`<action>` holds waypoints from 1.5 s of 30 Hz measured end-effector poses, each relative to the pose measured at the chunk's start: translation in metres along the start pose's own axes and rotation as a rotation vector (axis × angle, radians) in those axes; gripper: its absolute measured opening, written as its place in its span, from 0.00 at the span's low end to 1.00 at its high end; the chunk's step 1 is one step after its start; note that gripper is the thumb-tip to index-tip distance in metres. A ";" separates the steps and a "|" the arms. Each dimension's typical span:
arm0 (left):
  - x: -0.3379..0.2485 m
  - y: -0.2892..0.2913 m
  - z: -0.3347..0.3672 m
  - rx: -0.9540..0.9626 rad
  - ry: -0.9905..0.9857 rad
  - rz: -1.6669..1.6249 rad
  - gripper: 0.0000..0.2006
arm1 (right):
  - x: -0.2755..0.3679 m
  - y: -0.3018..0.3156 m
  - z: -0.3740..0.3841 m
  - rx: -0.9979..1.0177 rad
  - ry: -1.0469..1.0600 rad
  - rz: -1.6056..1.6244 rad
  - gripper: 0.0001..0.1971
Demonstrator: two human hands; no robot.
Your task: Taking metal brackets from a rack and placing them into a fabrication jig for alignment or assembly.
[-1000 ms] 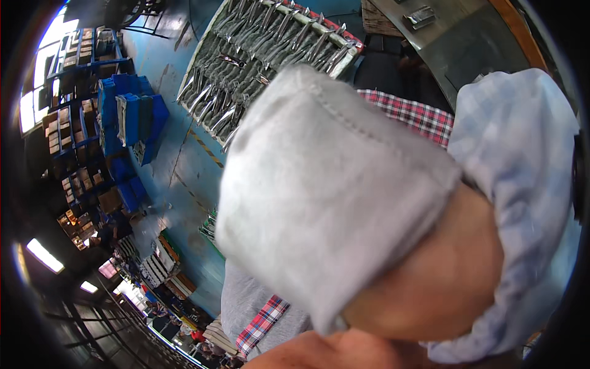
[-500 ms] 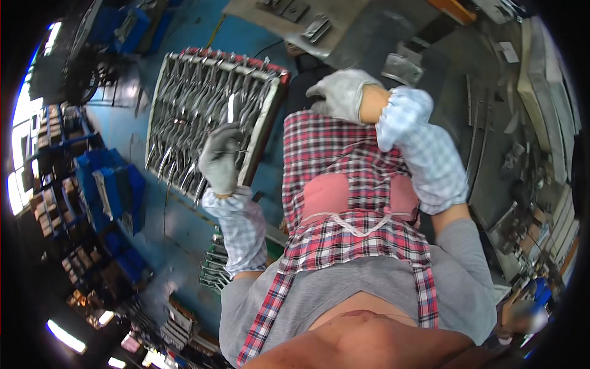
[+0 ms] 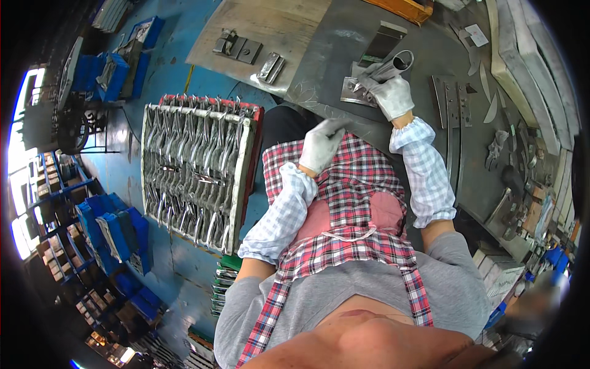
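Note:
Both my hands wear pale gloves with grey fingertips. My right hand (image 3: 391, 97) is closed round a short grey metal tube (image 3: 393, 66), whose round open end points up and to the right. Under its fingers, a shiny metal block (image 3: 356, 92) sits on the dark workbench (image 3: 344, 46). My left hand (image 3: 322, 144) hovers over my checked apron (image 3: 362, 166) near the bench's front edge. Its fingers stretch toward the right, slightly apart, and nothing shows in them. To the left stands a white-framed rack (image 3: 236, 178) filled with rows of bent shiny metal parts (image 3: 190, 154).
A flat metal fixture (image 3: 238, 48) and a small metal block (image 3: 271, 67) lie on the board at the far side. Long metal strips (image 3: 452, 117) lie on the bench to the right. Blue bins (image 3: 117, 227) stand on the blue floor at left.
My left hand has moved right, from over the rack to over the apron. My right hand has reached out over the bench and now holds the tube. The view has shifted.

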State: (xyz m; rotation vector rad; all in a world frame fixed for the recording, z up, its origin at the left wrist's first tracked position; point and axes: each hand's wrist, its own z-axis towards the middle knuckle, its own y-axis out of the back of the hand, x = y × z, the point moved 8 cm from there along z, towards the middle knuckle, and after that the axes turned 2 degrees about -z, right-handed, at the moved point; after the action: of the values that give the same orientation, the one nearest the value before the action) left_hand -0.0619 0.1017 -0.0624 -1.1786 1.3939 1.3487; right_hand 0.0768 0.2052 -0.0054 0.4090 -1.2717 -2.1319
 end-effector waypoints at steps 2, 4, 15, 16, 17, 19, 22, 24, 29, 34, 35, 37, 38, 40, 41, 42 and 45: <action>0.001 0.011 0.016 -0.162 0.067 -0.006 0.11 | -0.009 -0.010 0.004 0.145 -0.096 0.202 0.08; 0.007 0.023 0.039 -0.269 0.037 0.046 0.11 | -0.009 -0.015 0.010 0.169 -0.135 0.277 0.07; 0.001 0.003 0.073 -0.310 -0.116 0.286 0.10 | -0.051 -0.013 -0.042 -0.081 -0.706 1.061 0.10; -0.003 0.003 0.076 -0.304 -0.113 0.301 0.11 | -0.044 -0.003 -0.044 -0.074 -0.366 0.717 0.10; -0.009 0.002 0.078 -0.298 -0.115 0.301 0.11 | -0.024 -0.003 -0.053 -0.061 -0.033 0.366 0.11; -0.002 0.002 0.080 -0.223 0.053 0.234 0.13 | -0.032 -0.023 -0.064 -0.059 -0.544 0.591 0.13; -0.006 0.004 0.080 -0.193 0.089 0.269 0.13 | -0.027 -0.016 -0.061 -0.175 -0.451 0.484 0.12; -0.004 0.004 0.080 -0.182 0.123 0.281 0.13 | -0.028 -0.019 -0.064 -0.174 -0.444 0.481 0.12; -0.002 0.001 0.082 -0.164 0.104 0.319 0.14 | -0.034 -0.019 -0.065 -0.157 -0.501 0.539 0.12; -0.007 -0.005 0.088 -0.169 0.104 0.380 0.17 | -0.040 -0.010 -0.052 -0.147 -0.541 0.571 0.10; -0.010 -0.004 0.091 -0.172 0.097 0.394 0.18 | -0.040 -0.012 -0.051 -0.145 -0.532 0.568 0.10; 0.005 0.007 0.088 -0.159 0.156 0.300 0.19 | -0.043 -0.032 -0.052 -0.069 -0.690 0.830 0.10; 0.003 0.012 0.085 -0.177 0.104 0.370 0.19 | -0.042 -0.034 -0.049 0.011 -0.680 0.828 0.10; 0.001 0.026 0.066 -0.298 0.143 0.564 0.18 | -0.027 -0.026 -0.035 0.119 -0.721 0.879 0.12; -0.006 0.021 0.067 -0.208 0.198 0.508 0.17 | -0.026 -0.026 -0.036 0.037 -0.849 1.083 0.17; -0.003 0.018 0.071 -0.211 0.188 0.491 0.15 | -0.022 -0.021 -0.026 -0.040 -0.615 1.039 0.22; 0.018 0.024 0.057 -0.057 0.152 -0.034 0.20 | 0.024 -0.023 -0.010 0.031 -0.817 1.137 0.14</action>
State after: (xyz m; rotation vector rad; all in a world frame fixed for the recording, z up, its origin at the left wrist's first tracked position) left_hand -0.0911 0.1571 -0.0788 -1.3608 1.4423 1.3057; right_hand 0.0559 0.1911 -0.0292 -1.0573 -1.4082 -1.2394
